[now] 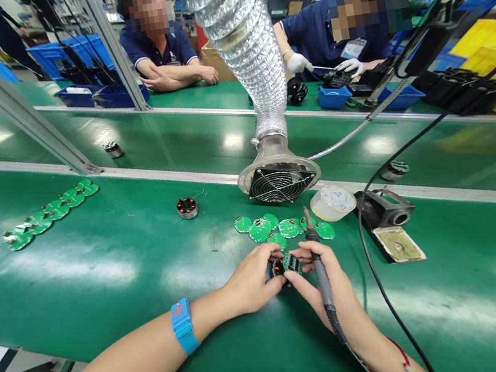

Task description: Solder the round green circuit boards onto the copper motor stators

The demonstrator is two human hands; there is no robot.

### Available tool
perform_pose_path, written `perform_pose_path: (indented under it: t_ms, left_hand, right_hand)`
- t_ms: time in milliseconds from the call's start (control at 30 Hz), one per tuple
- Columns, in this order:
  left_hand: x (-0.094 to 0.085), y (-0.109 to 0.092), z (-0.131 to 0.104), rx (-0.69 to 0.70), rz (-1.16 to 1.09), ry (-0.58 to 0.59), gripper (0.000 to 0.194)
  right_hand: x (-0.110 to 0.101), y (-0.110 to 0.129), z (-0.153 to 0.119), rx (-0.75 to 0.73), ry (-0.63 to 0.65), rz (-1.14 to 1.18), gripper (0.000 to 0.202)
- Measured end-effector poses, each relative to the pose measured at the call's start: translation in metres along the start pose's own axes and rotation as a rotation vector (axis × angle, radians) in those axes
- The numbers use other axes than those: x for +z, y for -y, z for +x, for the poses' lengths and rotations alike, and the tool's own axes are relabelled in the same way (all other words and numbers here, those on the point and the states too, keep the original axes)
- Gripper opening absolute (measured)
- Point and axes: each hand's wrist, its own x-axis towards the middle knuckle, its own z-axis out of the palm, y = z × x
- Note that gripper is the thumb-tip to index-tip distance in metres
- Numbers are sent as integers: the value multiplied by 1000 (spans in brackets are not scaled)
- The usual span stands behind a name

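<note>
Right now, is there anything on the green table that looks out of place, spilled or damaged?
No spill or clear damage is visible. Slightly odd: the right hand pinches a green board while also carrying a soldering iron, tip pointing away. Beyond, loose boards lie in an untidy cluster.

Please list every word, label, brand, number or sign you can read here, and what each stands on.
No text can be read.
Blue wristband: reddish mark, too blurred.
Co-worker's badge: too small.
White roll: faint marks, too blurred.
</note>
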Motion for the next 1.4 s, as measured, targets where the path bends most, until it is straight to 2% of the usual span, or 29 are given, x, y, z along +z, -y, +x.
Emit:
perform_pose_path:
  t_ms: [200,300,533,733,867,1033,1100,1200,1300,1400]
  left_hand:
    - [-5,-7,-1,-18,59,9,29]
    - [-6,-6,0,-17,48,-2,18]
    - [-7,-4,-2,106,53,-19,20]
    - [-11,1,-1,54,112,-34,15]
    - [-15,4,1,154,168,1,12]
    - [-14,4,2,246,185,-28,17]
    - [-12,2,2,213,149,-58,18]
    - [-6,1,5,82,23,-100,16]
    - [-3,0,8,-49,-108,-85,14]
    - [-4,-5,9,-82,-86,-67,14]
  right_hand:
    - [-10,3,-3,-12,35,-136,44]
    - [-12,0,-1,11,23,-98,44]
    - [-9,-12,3,107,30,123,46]
    - [-9,-11,1,82,137,250,43]
    - [-8,-10,0,67,149,285,41]
    - [-6,-11,-1,38,143,299,40]
    - [-5,-12,-1,5,141,279,39]
    - [-3,-12,-3,-71,130,192,36]
    - [-4,-11,-3,-133,143,95,37]
    - [-12,-9,1,-187,205,11,37]
